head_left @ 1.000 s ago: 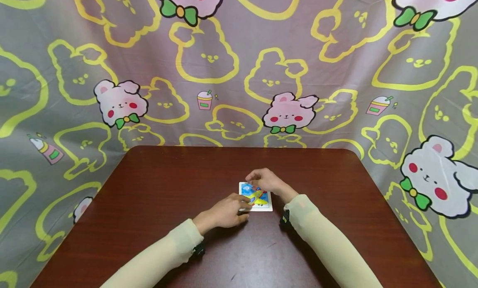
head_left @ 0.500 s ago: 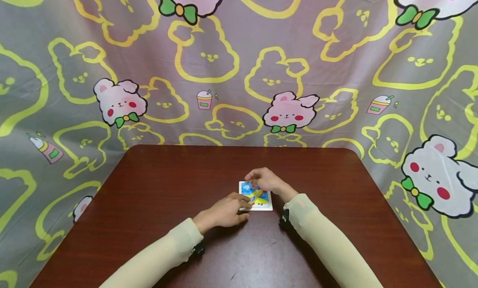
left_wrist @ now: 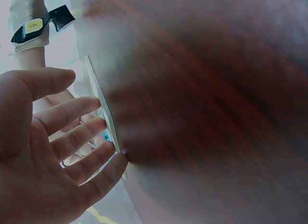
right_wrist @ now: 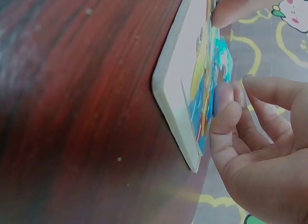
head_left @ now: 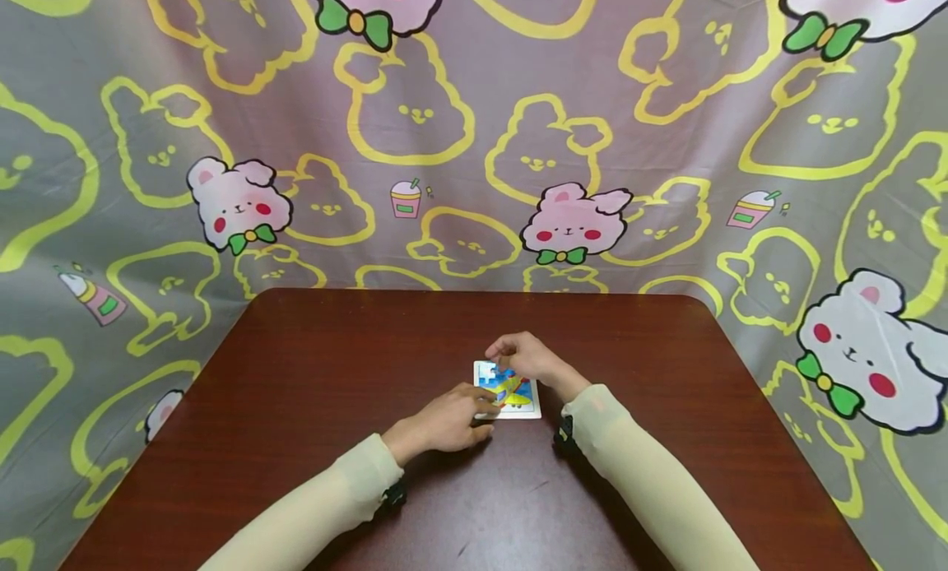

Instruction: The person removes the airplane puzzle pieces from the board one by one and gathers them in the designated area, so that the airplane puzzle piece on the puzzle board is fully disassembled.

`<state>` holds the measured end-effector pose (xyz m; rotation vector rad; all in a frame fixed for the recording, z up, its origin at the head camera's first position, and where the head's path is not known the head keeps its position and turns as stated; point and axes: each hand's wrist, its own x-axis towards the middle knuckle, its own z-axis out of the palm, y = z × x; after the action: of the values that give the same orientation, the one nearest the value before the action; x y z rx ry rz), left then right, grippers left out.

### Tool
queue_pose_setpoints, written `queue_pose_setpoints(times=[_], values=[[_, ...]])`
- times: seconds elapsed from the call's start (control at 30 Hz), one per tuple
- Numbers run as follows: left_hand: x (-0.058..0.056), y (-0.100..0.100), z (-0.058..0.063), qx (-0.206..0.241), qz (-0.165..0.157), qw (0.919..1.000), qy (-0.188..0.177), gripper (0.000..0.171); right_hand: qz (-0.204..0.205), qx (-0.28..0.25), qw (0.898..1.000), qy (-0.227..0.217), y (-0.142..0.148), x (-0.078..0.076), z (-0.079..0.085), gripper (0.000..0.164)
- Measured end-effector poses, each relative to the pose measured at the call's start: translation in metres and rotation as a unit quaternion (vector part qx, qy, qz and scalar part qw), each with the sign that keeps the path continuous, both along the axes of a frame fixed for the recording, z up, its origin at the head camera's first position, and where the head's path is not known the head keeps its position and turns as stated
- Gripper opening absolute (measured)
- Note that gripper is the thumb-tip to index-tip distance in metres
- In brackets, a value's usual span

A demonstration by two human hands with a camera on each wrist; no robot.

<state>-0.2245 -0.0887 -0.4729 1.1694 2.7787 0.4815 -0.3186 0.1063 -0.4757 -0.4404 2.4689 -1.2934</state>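
Observation:
A white-framed jigsaw puzzle (head_left: 524, 400) with a yellow airplane on blue lies flat in the head view. My left hand (head_left: 448, 419) rests its spread, fairly straight fingers on the puzzle's left side. Over its far edge my right hand (head_left: 530, 358) hangs with curled fingers. The right wrist view shows a tilted blue-and-white puzzle piece (right_wrist: 223, 59) standing up from the board at the right fingertips (right_wrist: 225, 115), which seem to pinch its edge; the exact contact is partly hidden. A white piece-shaped patch (head_left: 486, 371) shows at the far left corner.
The dark red-brown table (head_left: 355, 341) extends all round the puzzle. A patterned curtain (head_left: 474, 176) hangs behind and at both sides. Black wrist devices, such as the one on the left wrist (head_left: 395, 494), sit below the sleeves.
The puzzle's far left corner, blue with a cloud before, now shows a white piece-shaped patch. Both hands have stayed nearly in place.

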Motion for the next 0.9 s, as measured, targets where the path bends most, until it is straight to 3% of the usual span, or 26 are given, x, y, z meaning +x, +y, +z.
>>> queue_pose_setpoints(times=[0.37, 0.9], values=[[-0.0004, -0.0011, -0.0035, 0.002, -0.005, 1.0, 0.006, 0.036, 0.006, -0.004, 1.0, 0.021, -0.0025, -0.0026, -0.0034, 0.018], [0.0007, -0.0011, -0.0015, 0.003, -0.009, 0.9999, 0.006, 0.036, -0.01, -0.005, 1.0, 0.003, -0.0028, -0.0041, -0.0059, 0.015]])
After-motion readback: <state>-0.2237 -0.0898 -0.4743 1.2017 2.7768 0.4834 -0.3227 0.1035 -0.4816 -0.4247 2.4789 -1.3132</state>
